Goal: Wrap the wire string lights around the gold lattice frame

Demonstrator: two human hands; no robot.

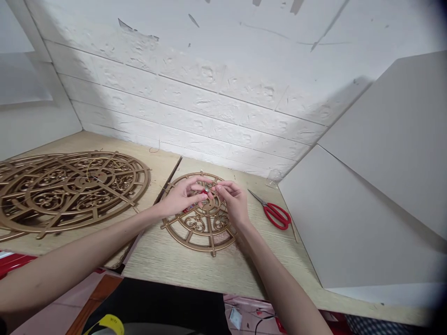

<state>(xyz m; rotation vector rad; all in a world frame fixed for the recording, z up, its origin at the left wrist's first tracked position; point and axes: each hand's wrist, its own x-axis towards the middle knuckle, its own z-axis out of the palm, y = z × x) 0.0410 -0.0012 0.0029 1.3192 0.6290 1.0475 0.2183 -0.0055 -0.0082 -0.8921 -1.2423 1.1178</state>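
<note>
Both my hands are over a round gold-coloured openwork frame (212, 242) with scroll patterns, which lies flat on the table. My left hand (179, 197) is closed, with thumb and fingers around a small red and silver piece (206, 190) whose kind I cannot make out. Close beside it, my right hand (235, 200) pinches thumb and forefinger together near that piece. Whatever sits between those fingertips is too small to name. The hands partly cover the frame's upper half.
Several similar gold frames (95, 214) lie stacked on the left table section. Red-handled scissors (268, 208) rest at the right, near a thin stick (295, 232). A clear plastic piece (274, 177) lies by the white brick-pattern wall (209, 107). White boards (352, 223) stand at the right.
</note>
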